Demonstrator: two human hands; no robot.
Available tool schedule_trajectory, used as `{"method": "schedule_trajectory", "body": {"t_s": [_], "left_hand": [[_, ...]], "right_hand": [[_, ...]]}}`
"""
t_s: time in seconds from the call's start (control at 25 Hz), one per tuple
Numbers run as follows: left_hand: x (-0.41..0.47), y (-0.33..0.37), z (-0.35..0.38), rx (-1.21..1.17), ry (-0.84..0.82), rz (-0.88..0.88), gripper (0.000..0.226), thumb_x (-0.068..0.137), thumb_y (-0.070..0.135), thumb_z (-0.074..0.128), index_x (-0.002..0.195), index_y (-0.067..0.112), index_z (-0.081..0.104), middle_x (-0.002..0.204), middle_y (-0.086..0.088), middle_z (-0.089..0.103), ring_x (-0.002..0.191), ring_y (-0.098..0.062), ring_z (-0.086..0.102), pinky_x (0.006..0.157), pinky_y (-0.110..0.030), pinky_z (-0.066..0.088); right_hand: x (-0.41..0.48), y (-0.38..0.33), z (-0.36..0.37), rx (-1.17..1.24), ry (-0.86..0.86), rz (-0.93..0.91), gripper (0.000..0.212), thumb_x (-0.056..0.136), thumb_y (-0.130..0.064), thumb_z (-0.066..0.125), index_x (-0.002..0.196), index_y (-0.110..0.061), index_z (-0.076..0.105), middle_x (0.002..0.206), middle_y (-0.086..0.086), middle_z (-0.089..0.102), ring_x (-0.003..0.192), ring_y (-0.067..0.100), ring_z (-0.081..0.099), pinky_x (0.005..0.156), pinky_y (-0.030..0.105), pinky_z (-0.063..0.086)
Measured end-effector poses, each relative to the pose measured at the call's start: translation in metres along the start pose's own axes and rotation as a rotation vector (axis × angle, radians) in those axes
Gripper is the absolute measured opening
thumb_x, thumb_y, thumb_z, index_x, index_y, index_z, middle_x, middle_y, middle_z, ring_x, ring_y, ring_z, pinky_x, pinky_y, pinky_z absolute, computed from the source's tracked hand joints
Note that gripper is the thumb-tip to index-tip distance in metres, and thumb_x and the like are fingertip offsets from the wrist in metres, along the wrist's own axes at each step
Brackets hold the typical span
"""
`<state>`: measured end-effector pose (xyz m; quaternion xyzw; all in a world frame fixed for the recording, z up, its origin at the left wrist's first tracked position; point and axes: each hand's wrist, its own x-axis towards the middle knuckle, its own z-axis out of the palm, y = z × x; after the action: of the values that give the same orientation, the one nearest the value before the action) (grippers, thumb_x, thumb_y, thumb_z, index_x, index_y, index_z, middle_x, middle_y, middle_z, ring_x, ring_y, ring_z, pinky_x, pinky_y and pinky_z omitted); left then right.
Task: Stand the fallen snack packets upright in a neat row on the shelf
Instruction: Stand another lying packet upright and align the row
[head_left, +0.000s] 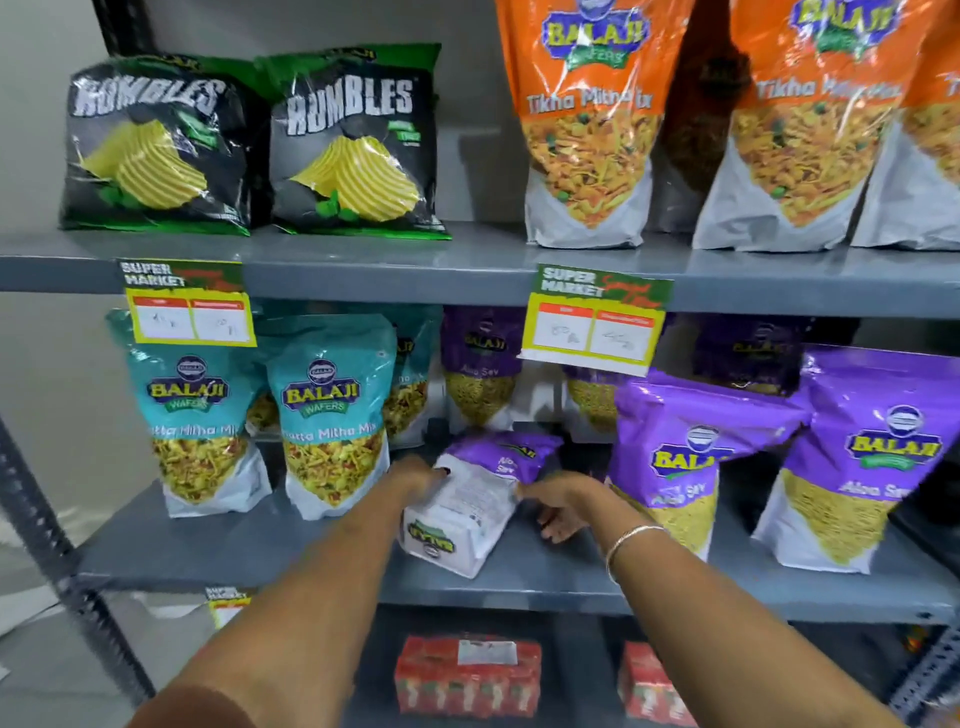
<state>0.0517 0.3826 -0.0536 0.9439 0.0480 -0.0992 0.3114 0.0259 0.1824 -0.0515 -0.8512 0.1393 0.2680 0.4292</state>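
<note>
- Step in hand, as a judgement: lifting one fallen packet (470, 512) off the middle shelf (291, 551), ahead of standing it up.
- Lying on its back between the two hands: a purple and white snack packet, printed back face upward, purple top pointing away toward the rear, white bottom end nearest the shelf's front edge.
- Left hand (415, 480) at the packet's left edge, fingers curled against the side, thumb apparently on top; grip looks closed on the packet, though the fingertips are partly hidden.
- Right hand (558, 501) at the packet's right edge, fingers spread and partly tucked beside or under it; touching the side, whether fully clamped cannot be told.
- Thin bangle (631, 543) on the right wrist.
- Left of the left hand: two teal packets (332, 415) standing upright, more behind them.
- Right of the right hand: purple packets (670, 462) of the same kind, standing but leaning a little, the nearest just beside the right wrist.
- Beyond the hands, at the back: more purple packets in shadow.
- Above the hands: a price label (597, 319) hanging from the upper shelf edge.
- Next move, as a judgement: tipping the purple top up and toward the front so the white base sits flat, front face outward, in the gap between the teal and purple rows.
- Needs care: soft, slippery bag, likely to slump or nudge the leaning neighbours.
</note>
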Motion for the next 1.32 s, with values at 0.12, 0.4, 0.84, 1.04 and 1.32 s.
{"method": "schedule_trajectory", "body": {"t_s": [0.12,0.4,0.84,1.04,1.32], "left_hand": [[0.014,-0.013,-0.002,-0.154,-0.156,-0.071,0.058,0.09,0.046,0.049,0.129,0.003,0.051,0.12,-0.017,0.061,0.102,-0.028,0.061,0.086,-0.031,0.046],[0.019,-0.026,-0.005,-0.665,-0.569,-0.256,0.025,0.085,0.028,0.063,0.068,0.012,0.057,0.04,0.0,0.066,0.032,-0.011,0.062,0.039,-0.022,0.052],[0.044,0.007,-0.008,-0.668,-0.036,0.193,0.066,0.069,-0.014,0.071,0.129,-0.001,0.048,0.125,-0.01,0.058,0.105,-0.015,0.051,0.086,-0.025,0.043],[0.042,0.007,-0.014,-0.412,-0.445,0.083,0.071,0.069,-0.006,0.071,0.127,0.023,0.04,0.126,0.0,0.055,0.119,-0.02,0.047,0.094,-0.029,0.039],[0.033,0.011,-0.009,-0.54,-0.392,0.004,0.04,0.083,-0.004,0.05,0.105,0.029,0.042,0.088,0.001,0.06,0.081,-0.011,0.056,0.07,-0.026,0.041]], "right_hand": [[0.025,-0.009,0.024,0.267,0.048,0.066,0.037,0.085,-0.047,0.055,0.093,-0.012,0.045,0.074,0.008,0.041,0.058,0.021,0.044,0.055,0.033,0.042],[0.05,0.001,0.037,0.708,0.024,-0.003,0.014,0.08,-0.018,0.069,0.072,-0.012,0.06,0.045,-0.001,0.069,0.043,0.013,0.066,0.061,0.032,0.052],[0.07,-0.026,-0.006,0.555,0.41,-0.536,0.066,0.051,0.003,0.08,0.109,-0.01,0.051,0.114,0.015,0.063,0.095,0.027,0.065,0.091,0.045,0.052],[0.071,-0.025,-0.01,0.409,0.443,-0.227,0.057,0.075,-0.025,0.072,0.118,0.003,0.048,0.092,0.016,0.064,0.058,0.022,0.061,0.047,0.027,0.048],[0.029,-0.02,0.001,0.28,-0.084,-0.5,0.039,0.072,-0.005,0.075,0.107,-0.014,0.06,0.106,0.001,0.07,0.089,0.007,0.066,0.081,0.021,0.05]]}}
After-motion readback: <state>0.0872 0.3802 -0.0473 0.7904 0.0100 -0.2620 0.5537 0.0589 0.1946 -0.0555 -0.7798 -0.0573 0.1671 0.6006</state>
